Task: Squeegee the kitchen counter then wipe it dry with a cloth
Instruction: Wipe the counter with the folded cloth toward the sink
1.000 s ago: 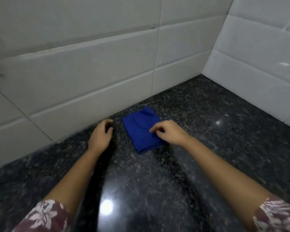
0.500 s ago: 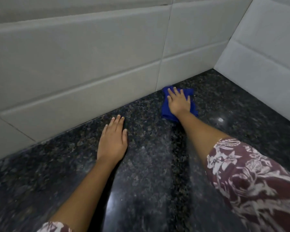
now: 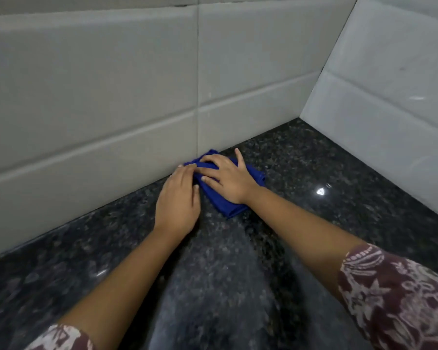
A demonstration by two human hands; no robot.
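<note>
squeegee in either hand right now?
No: the right hand lies flat on the blue cloth and the left hand touches its edge on the counter; no squeegee is visible.

We had a single view, from the camera worn on the head. It looked forward and steeply down onto the dark speckled desk (image 3: pixel 314 173) and into the corner where two tiled walls (image 3: pixel 111 97) met. It sat close: both forearms ran up from the lower edge, patterned sleeves (image 3: pixel 402 299) cut off at the bottom corners. The left hand (image 3: pixel 178 198) and right hand (image 3: pixel 229 179) lay near the middle of the frame on the blue cloth (image 3: pixel 228 207). The wide lens bent the tile lines. No second view shared the scene.
</note>
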